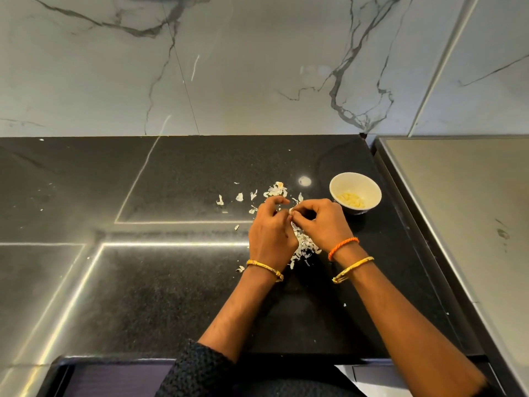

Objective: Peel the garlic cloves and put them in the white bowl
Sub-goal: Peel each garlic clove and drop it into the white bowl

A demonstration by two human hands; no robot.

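My left hand (270, 233) and my right hand (323, 223) meet over the black counter, their fingertips pinching a small garlic clove (291, 216) between them. The clove is mostly hidden by the fingers. A white bowl (359, 186) stands just right of my right hand, with several peeled yellowish cloves (351, 200) inside it. White garlic skins (305, 245) lie in a heap under and between my hands, and more skins (276, 191) are scattered beyond them.
The black stone counter (171, 282) runs far to the left. A marble wall (257, 67) stands behind it. A raised grey steel surface (463, 210) borders the counter on the right, close to the bowl.
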